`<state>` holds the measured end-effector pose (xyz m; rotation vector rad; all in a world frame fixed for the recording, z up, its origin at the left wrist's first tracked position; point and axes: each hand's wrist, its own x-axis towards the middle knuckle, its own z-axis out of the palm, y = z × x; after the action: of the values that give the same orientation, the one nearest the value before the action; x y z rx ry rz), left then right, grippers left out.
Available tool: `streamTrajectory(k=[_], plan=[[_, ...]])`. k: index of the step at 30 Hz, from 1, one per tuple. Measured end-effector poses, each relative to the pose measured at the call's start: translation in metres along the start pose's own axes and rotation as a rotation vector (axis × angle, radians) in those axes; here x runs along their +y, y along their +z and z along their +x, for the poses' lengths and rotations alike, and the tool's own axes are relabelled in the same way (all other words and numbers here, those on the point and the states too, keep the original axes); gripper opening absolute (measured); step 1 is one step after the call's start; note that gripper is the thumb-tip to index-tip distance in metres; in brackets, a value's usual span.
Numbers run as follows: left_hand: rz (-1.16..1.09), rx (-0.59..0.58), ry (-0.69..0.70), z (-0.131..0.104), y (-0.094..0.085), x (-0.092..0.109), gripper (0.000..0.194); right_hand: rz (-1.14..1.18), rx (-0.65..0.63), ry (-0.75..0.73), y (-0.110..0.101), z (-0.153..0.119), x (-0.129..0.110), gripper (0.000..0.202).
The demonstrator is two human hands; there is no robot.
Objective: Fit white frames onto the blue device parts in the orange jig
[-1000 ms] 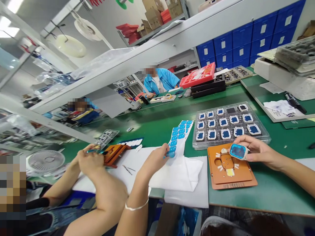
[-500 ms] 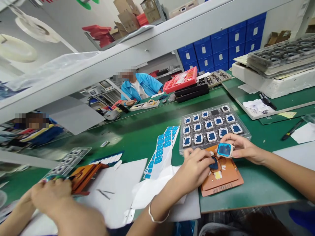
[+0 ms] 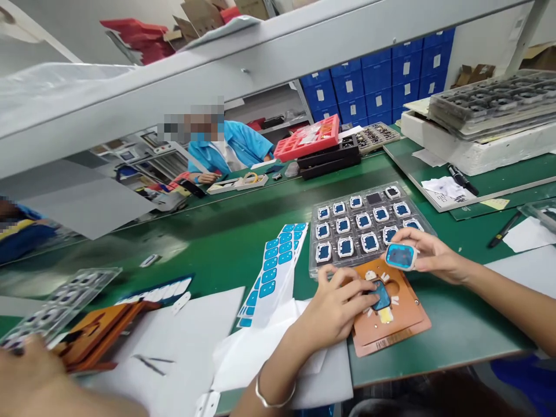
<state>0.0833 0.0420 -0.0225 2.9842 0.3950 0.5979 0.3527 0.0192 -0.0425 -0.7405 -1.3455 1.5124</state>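
Note:
A pale watch case with a blue film on its face is pinched between the thumb and fingers of my right hand, raised above the fixture's back edge. My left hand, a bracelet on its wrist, rests on the orange fixture plate. Its fingers are spread, and their tips touch a dark blue rounded-square piece set in the plate; the thumb is hidden. White tabs and a yellow one surround that piece. Just behind both hands lies a clear tray with rows of similar white-framed cases.
Sheets of blue stickers and white paper lie left of the fixture. Tweezers rest on a white mat. A co-worker's hand is at far left by another orange fixture. A person in blue sits opposite.
The view has shifted a little. My left fingertips have drawn back slightly, showing more of the blue piece. The watch case stays in my right hand. The co-worker's hand has moved left.

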Motion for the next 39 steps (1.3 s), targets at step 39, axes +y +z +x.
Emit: streamTrajectory(k=[39], plan=[[-0.184, 0.233, 0.066, 0.0, 0.018, 0.0, 0.022, -0.852, 0.161, -0.126, -0.001, 0.036, -0.027, 0.042]])
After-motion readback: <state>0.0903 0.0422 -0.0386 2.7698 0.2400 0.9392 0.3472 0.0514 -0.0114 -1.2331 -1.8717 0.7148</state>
